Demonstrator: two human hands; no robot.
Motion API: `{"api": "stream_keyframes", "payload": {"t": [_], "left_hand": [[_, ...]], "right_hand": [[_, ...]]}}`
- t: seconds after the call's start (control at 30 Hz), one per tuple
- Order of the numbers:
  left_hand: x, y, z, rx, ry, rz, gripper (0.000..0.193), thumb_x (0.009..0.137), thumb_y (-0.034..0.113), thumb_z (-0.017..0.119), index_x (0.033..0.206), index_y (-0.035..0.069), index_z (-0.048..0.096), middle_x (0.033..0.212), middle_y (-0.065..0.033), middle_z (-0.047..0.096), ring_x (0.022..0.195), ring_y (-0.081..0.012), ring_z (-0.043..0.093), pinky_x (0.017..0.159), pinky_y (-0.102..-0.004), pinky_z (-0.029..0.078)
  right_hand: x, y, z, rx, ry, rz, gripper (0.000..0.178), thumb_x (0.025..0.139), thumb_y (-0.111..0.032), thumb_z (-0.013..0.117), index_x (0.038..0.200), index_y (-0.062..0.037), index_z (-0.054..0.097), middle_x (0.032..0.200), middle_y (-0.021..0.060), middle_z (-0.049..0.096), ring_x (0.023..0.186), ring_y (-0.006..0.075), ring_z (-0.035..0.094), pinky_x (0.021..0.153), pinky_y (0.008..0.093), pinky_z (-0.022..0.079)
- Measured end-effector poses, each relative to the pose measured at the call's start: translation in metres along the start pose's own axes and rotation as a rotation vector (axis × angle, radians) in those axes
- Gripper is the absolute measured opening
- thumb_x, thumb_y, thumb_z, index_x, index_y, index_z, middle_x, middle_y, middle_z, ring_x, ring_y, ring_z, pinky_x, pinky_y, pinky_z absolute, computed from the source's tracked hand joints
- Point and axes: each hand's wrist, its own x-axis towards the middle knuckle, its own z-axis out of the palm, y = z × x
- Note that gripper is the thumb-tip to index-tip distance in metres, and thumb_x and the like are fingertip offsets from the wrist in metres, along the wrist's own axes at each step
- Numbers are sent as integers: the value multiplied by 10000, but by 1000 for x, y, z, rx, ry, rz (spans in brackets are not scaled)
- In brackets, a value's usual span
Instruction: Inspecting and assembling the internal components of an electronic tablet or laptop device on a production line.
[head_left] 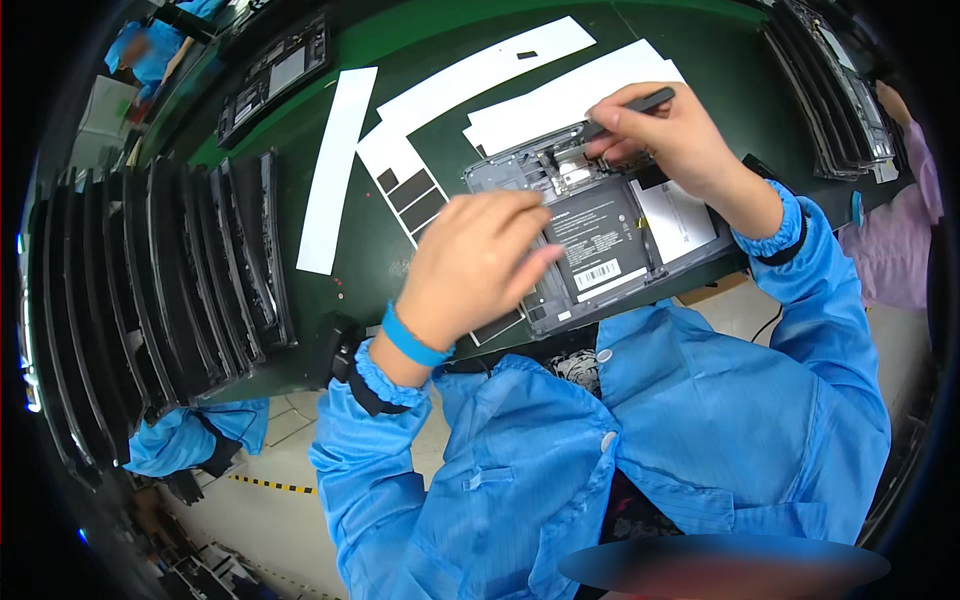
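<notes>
An opened laptop base (690, 262) lies on the green table in front of me, with its black battery (597, 238) and inner parts showing. My right hand (672, 135) is closed on a black pen-shaped tool (648, 101) over the base's far edge. The tool's working tip is hard to make out among the fingers. Above the base's left side hovers my left hand (480, 255), thumb apart from the bent fingers, nothing visible between them. A blue band (412, 338) circles that wrist. White sheets with black rectangular pieces (420, 210) lie beside and partly beneath the base.
Dark laptop parts stand in a long row (160, 290) at the left. Another stack (825, 90) stands at the far right, near a person in a pink sleeve (890, 250). A further opened laptop base (275, 80) lies at the far left. White strips (338, 170) cover the table's middle.
</notes>
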Motion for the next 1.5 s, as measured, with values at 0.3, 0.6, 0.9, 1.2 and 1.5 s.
{"api": "stream_keyframes", "payload": {"t": [0.3,0.6,0.9,1.2,1.5], "left_hand": [[1,12,22,45,-98,1,349,780,183,713,1095,44,651,1198,-77,617,1125,-253,581,878,-351,481],[-1,11,23,15,-93,-29,341,783,155,709,1098,41,648,1204,-81,614,1124,-254,583,873,-353,480],[10,21,29,90,-113,-180,602,750,323,736,1247,39,550,1366,-204,448,1224,-386,432,998,-456,374],[7,21,27,127,-36,-203,571,774,339,695,1242,50,545,1368,-229,434,1254,-391,396,1026,-478,344],[-51,-66,-16,326,227,-662,423,815,259,707,1109,-32,620,1150,-216,621,1057,-367,580,885,-423,467]], "right_hand": [[10,14,-3,39,-110,45,213,896,-131,650,1012,48,661,891,155,687,828,211,704,745,275,580],[12,21,-4,50,-26,61,211,898,-115,646,1030,49,649,926,164,687,852,229,707,785,287,582],[12,18,-5,9,-49,55,206,904,-126,646,1027,39,654,933,158,687,862,224,704,790,290,578],[8,10,10,-28,72,-64,257,916,-171,647,1075,30,652,981,130,680,884,193,688,774,277,570],[98,10,124,-428,-16,-280,305,795,-269,689,850,30,713,752,194,693,700,294,690,667,355,532]]}}
